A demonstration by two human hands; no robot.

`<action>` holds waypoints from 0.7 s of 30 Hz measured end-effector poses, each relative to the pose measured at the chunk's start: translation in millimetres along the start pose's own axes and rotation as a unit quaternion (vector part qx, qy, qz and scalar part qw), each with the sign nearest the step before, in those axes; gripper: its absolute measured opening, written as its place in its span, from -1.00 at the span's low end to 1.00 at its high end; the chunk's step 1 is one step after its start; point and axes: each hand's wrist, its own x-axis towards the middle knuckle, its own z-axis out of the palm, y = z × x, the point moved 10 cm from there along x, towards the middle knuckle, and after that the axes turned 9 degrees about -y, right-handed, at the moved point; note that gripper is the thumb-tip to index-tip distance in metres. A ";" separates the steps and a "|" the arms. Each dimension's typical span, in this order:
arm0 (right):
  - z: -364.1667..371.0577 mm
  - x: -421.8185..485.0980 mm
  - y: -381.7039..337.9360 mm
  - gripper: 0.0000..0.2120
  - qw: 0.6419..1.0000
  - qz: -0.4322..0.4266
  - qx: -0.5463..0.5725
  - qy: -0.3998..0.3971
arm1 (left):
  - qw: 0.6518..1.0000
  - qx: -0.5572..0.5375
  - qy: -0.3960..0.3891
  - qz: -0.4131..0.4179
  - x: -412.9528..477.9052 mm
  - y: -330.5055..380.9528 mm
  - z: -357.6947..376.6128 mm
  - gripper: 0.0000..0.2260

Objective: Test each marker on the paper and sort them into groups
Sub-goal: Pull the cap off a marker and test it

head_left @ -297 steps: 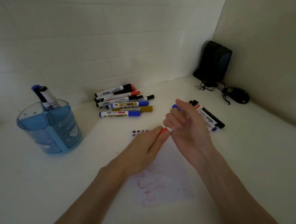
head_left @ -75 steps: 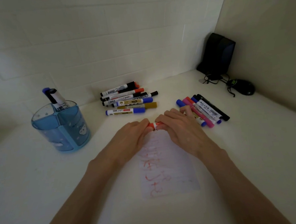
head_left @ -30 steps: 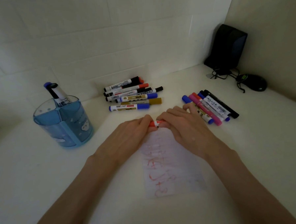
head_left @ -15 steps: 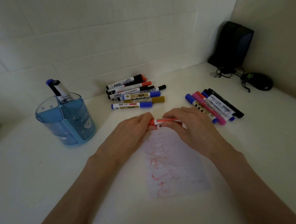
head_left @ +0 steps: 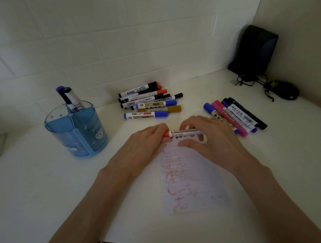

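Marker point(head_left: 184, 132) now shows its barrel; left hand point(head_left: 144, 146) pinches the cap, right hand point(head_left: 214, 142) grips the other end; sorting likely next.

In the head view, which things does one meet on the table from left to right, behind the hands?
Translucent blue plastic pen holder, loose pile of markers by the wall, row of markers lying side by side, black computer mouse.

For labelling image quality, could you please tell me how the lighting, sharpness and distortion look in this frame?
Head view: dim overall, corners darker; wide-angle distortion bows the wall tiles; right hand slightly motion-blurred; red marker label soft, barely legible; no glare on the paper.
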 end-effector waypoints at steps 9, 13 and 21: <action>6.3 1.4 -17.5 -0.70 0.997 -0.031 -0.077 0.005 | 1.000 0.003 -0.016 -0.006 -0.1 -3.1 0.3 -0.71; -0.5 -4.1 -31.8 -0.75 0.988 -0.065 -0.130 0.052 | 1.000 0.002 -0.012 -0.005 -1.3 0.7 -1.7 -0.70; 16.7 0.9 -33.9 -0.85 0.985 -0.072 -0.151 0.047 | 1.000 0.018 -0.005 0.008 -0.8 2.1 -1.2 -0.70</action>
